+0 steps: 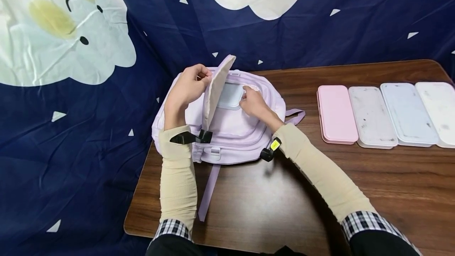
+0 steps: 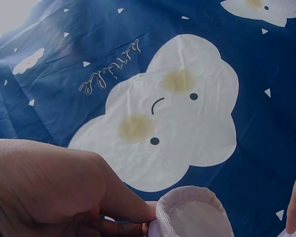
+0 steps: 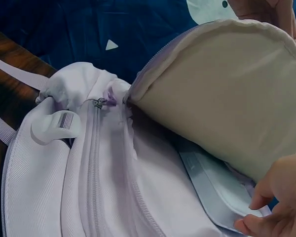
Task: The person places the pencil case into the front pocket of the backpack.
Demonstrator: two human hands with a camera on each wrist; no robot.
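Observation:
A lilac backpack (image 1: 234, 123) lies on the table with its front pocket unzipped. My left hand (image 1: 190, 86) pinches the edge of the pocket flap (image 1: 217, 88) and holds it raised. A light blue pencil case (image 1: 230, 96) lies inside the pocket, partly covered by the flap in the right wrist view. At the case's right end is my right hand (image 1: 253, 102), its thumb and a finger bent against the edge. The left wrist view shows the left thumb at the zippered flap edge (image 2: 166, 217).
To the right, a pink case (image 1: 337, 113), a greyish case (image 1: 373, 115), a pale blue case (image 1: 409, 113) and a white case (image 1: 439, 110) lie in a row on the brown table (image 1: 256, 204). A dark blue cloth (image 1: 284, 46) hangs behind. One strap (image 1: 209, 192) trails forward.

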